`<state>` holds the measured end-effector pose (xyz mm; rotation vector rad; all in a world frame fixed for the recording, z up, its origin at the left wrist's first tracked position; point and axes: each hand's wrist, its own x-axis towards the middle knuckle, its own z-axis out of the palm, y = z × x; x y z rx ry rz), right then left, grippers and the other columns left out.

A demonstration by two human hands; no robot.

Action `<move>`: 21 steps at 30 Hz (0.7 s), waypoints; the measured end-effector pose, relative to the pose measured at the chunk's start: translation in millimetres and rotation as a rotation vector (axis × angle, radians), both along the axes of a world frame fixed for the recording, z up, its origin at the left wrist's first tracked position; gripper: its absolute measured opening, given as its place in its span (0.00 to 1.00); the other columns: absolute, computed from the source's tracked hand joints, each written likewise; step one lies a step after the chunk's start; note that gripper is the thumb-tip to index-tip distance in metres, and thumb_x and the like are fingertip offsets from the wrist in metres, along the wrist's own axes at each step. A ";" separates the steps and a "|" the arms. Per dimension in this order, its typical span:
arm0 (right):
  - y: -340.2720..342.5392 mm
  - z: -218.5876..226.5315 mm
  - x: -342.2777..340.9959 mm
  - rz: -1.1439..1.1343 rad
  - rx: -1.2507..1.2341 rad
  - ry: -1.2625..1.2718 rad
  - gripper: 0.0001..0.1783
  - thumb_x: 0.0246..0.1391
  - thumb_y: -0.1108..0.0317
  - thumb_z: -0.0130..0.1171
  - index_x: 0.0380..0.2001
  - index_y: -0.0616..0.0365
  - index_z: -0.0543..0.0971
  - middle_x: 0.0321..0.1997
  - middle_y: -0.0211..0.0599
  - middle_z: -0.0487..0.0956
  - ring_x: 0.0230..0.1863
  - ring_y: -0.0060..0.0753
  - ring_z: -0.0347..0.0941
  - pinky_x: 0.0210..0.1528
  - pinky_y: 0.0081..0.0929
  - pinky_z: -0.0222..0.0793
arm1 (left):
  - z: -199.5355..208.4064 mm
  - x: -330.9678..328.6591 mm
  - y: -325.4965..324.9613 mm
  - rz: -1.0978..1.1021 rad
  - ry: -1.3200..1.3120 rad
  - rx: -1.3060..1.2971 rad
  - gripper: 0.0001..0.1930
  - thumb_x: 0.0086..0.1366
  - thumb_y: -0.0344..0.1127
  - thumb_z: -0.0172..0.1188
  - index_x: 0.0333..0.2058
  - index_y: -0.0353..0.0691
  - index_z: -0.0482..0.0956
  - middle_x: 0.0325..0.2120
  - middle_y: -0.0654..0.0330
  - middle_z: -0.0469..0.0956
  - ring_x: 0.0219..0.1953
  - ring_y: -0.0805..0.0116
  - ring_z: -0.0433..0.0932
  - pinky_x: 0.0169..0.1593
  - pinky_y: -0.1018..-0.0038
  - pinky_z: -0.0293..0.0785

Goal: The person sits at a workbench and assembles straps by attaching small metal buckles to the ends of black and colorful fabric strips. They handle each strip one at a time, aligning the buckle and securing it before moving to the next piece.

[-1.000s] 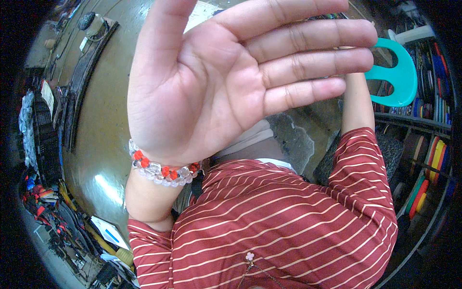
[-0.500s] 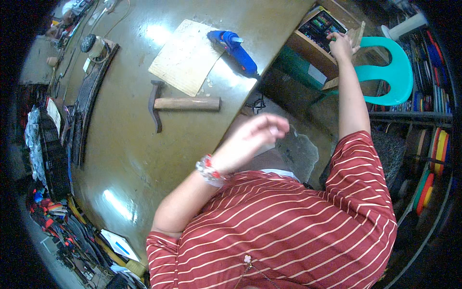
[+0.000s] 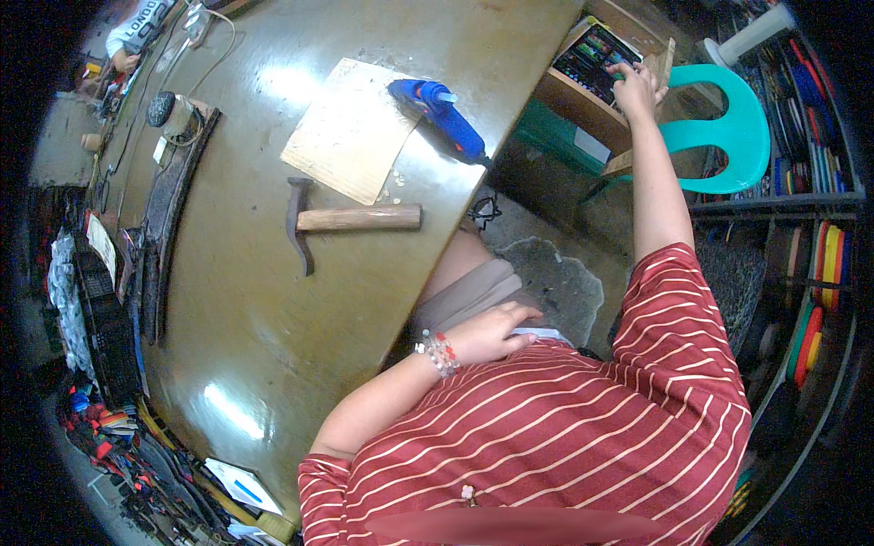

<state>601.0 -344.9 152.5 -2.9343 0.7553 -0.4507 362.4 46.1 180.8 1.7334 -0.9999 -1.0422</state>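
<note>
My left hand rests at my waist, by the hem of my striped shirt, its fingers loosely stretched and nothing in it. Out to the far right, my right hand is closed over the front end of a pulled-out wooden drawer, some fingers reaching inside. A dark case with small multicoloured items lies in the drawer; I cannot make out its kind. On the desk lie a hammer with a wooden handle, a pale sheet and a blue glue gun over the sheet's right edge.
The glossy brown desk fills the left. A turquoise plastic chair stands beside the drawer. Shelves of coloured materials line the right. A jar stands at the far left of the desk; another person's arm shows at upper left.
My left hand has come down from in front of me to my waist. My right hand stays at the drawer front, and the whole view has shifted slightly.
</note>
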 end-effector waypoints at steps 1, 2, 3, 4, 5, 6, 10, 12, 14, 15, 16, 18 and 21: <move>0.1 -0.4 -0.4 -0.002 -0.006 0.002 0.17 0.45 0.67 0.53 0.37 0.28 0.79 0.61 0.37 0.63 0.67 0.43 0.50 0.65 0.65 0.29 | 1.4 0.2 -0.2 -0.020 -0.007 0.031 0.23 0.66 0.47 0.47 0.53 0.38 0.66 0.44 0.45 0.71 0.48 0.51 0.71 0.53 0.63 0.67; 0.3 -0.7 -0.7 -0.003 -0.012 0.004 0.17 0.45 0.68 0.53 0.37 0.29 0.79 0.61 0.38 0.63 0.67 0.43 0.50 0.65 0.65 0.30 | 2.8 -0.3 -0.4 -0.012 -0.022 0.036 0.22 0.65 0.46 0.48 0.53 0.38 0.66 0.44 0.45 0.71 0.48 0.51 0.71 0.53 0.63 0.67; 0.6 -1.1 -0.9 -0.001 -0.027 -0.010 0.17 0.45 0.68 0.52 0.37 0.29 0.79 0.62 0.39 0.62 0.67 0.44 0.49 0.65 0.65 0.30 | 3.9 -0.5 -0.5 -0.017 -0.031 0.052 0.22 0.65 0.45 0.48 0.53 0.38 0.67 0.44 0.46 0.71 0.48 0.50 0.71 0.53 0.62 0.66; 0.8 -1.2 -1.0 -0.003 -0.025 -0.020 0.18 0.45 0.69 0.52 0.37 0.29 0.79 0.62 0.40 0.61 0.67 0.44 0.49 0.65 0.65 0.30 | 4.9 -1.0 -0.5 -0.028 -0.039 0.076 0.22 0.65 0.44 0.49 0.53 0.38 0.67 0.43 0.46 0.71 0.48 0.50 0.71 0.53 0.62 0.66; 0.9 -1.2 -1.0 -0.002 -0.033 -0.045 0.18 0.45 0.69 0.52 0.37 0.29 0.79 0.63 0.41 0.60 0.67 0.45 0.48 0.65 0.64 0.30 | 5.9 -1.2 -0.4 -0.015 -0.077 0.080 0.22 0.64 0.44 0.49 0.52 0.38 0.67 0.43 0.46 0.71 0.47 0.50 0.71 0.53 0.62 0.66; 1.0 -1.0 -1.1 -0.002 -0.038 -0.066 0.18 0.45 0.70 0.52 0.37 0.29 0.79 0.63 0.42 0.59 0.68 0.45 0.48 0.65 0.64 0.30 | 6.7 -1.1 -0.1 -0.008 -0.114 0.091 0.22 0.64 0.44 0.50 0.52 0.38 0.67 0.43 0.46 0.71 0.47 0.50 0.71 0.53 0.62 0.66; -0.8 1.0 -2.1 0.006 -0.027 -0.084 0.18 0.45 0.71 0.52 0.36 0.30 0.80 0.65 0.44 0.56 0.68 0.47 0.45 0.65 0.63 0.30 | 11.1 -1.7 1.9 0.061 -0.286 0.088 0.21 0.61 0.42 0.53 0.49 0.36 0.69 0.40 0.47 0.72 0.44 0.49 0.72 0.50 0.61 0.68; -2.5 0.7 -2.3 0.007 -0.048 -0.033 0.18 0.45 0.70 0.52 0.35 0.30 0.80 0.65 0.44 0.56 0.69 0.48 0.44 0.65 0.64 0.29 | 13.4 -1.9 2.2 0.036 -0.280 0.138 0.21 0.61 0.42 0.53 0.49 0.37 0.69 0.41 0.47 0.72 0.45 0.50 0.72 0.50 0.60 0.68; -3.9 -1.9 -1.6 0.000 -0.053 0.076 0.15 0.46 0.70 0.52 0.34 0.32 0.80 0.65 0.44 0.57 0.69 0.48 0.43 0.65 0.64 0.29 | 14.9 -1.8 2.2 0.020 -0.294 0.170 0.22 0.60 0.42 0.53 0.50 0.37 0.69 0.41 0.48 0.72 0.45 0.50 0.72 0.50 0.60 0.68; -4.3 -3.9 -0.8 -0.005 -0.075 0.111 0.15 0.46 0.69 0.52 0.34 0.33 0.80 0.65 0.43 0.57 0.69 0.48 0.43 0.65 0.64 0.29 | 15.5 -1.7 2.2 0.019 -0.312 0.179 0.22 0.60 0.42 0.53 0.50 0.37 0.69 0.41 0.48 0.72 0.45 0.50 0.72 0.50 0.60 0.68; -4.3 -5.8 0.1 -0.005 -0.114 0.119 0.14 0.47 0.69 0.52 0.33 0.33 0.80 0.65 0.43 0.57 0.69 0.48 0.43 0.65 0.64 0.29 | 15.7 -1.6 2.2 0.009 -0.327 0.197 0.22 0.60 0.43 0.54 0.50 0.36 0.69 0.41 0.48 0.72 0.45 0.50 0.72 0.50 0.60 0.68; -3.3 -8.9 2.4 -0.049 -0.198 0.076 0.13 0.47 0.69 0.51 0.33 0.34 0.80 0.66 0.42 0.56 0.69 0.48 0.43 0.66 0.63 0.29 | 15.9 -1.0 2.6 -0.002 -0.325 0.215 0.23 0.61 0.44 0.53 0.51 0.36 0.67 0.44 0.48 0.71 0.47 0.49 0.72 0.51 0.60 0.68; -0.7 -6.8 3.1 -0.052 -0.143 0.056 0.14 0.48 0.68 0.51 0.35 0.34 0.80 0.67 0.42 0.55 0.69 0.48 0.44 0.66 0.63 0.27 | 15.6 0.5 3.8 0.001 -0.316 0.228 0.24 0.62 0.44 0.52 0.52 0.37 0.66 0.45 0.48 0.71 0.48 0.49 0.71 0.52 0.60 0.68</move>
